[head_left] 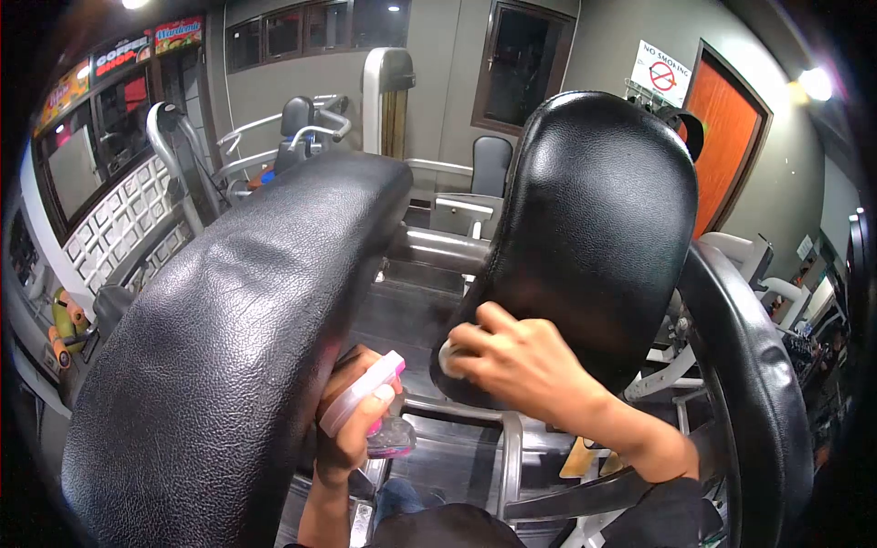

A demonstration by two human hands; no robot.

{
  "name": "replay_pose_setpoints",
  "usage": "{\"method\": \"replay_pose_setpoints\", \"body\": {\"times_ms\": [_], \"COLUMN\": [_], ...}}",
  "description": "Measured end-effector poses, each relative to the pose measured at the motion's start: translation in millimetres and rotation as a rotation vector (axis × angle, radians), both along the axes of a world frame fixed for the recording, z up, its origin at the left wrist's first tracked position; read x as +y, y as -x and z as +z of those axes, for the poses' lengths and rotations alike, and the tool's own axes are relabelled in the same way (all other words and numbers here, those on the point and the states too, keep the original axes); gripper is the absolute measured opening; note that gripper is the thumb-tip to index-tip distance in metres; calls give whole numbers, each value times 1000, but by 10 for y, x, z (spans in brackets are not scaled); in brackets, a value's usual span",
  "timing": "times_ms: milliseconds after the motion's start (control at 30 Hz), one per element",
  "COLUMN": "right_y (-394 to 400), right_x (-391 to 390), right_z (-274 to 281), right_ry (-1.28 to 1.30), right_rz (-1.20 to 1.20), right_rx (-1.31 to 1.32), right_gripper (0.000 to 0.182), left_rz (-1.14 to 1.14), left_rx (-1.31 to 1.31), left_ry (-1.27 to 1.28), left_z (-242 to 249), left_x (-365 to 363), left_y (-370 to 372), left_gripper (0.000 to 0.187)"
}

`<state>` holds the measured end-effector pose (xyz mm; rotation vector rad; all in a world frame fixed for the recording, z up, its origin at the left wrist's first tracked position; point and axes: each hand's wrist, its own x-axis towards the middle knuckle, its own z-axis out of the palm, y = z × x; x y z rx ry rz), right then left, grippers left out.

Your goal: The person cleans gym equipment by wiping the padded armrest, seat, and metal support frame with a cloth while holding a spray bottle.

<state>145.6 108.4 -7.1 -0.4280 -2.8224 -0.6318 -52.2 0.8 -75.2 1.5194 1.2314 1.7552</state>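
At lower centre, the left hand (352,429) grips a spray bottle (370,402); the right hand (512,361) presses a cloth (449,358) against the right black pad (594,219), beside the left pad (237,347).

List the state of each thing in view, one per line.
Clear spray bottle with pink trigger: gripped in left hand.
Small white cloth: pressed by right hand against right pad.
Right black vinyl pad: upright.
Left black vinyl pad: untouched by the cloth.
Orange door: closed.

Two black padded cushions (585,228) sit on a grey metal machine frame (507,438) — one left, one right.
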Motion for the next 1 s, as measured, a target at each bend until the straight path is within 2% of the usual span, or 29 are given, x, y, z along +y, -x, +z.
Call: {"method": "replay_pose_setpoints", "body": {"times_ms": [67,100,200,267,367,533,667,767,867,933,1000], "right_y": [-132,-158,-155,-167,-252,-569,-584,-527,-446,-417,-587], "right_x": [-25,-50,-95,-150,-183,-129,-133,-173,-260,-239,-182], "right_z": [11,-24,-478,-751,-1122,-993,-784,-911,-1272,-1593,-1687], "right_ry": [-104,-125,-141,-73,-22,-24,-61,-3,109,58,24], "right_rz": [-54,-80,-92,-92,-101,-87,-130,-171,-156,-161,-121], "right_rx": [218,305,449,442,305,388,738,912,798,801,769], "right_gripper": [6,15,23,31,35,30,42,54,50,49,49], "left_rz": [17,37,0,-3,-8,1,6,-25,-107,-224,-279], "left_rx": [40,83,64,56,41,101,90,75,89,100,95], "left_ry": [-23,-50,-53,-44,-39,-10,3,30,13,11,15], "left_z": [-3,-5,-12,-8,-61,-78,-118,-167,-178,-211,-220], "left_x": [1,3,26,26,26,38,48,44,69,100,106], "left_y": [1,3,33,31,64,112,92,41,-14,-36,-68], "left_gripper": [24,24,25,26,28,31,32,32,32,32,31]}}
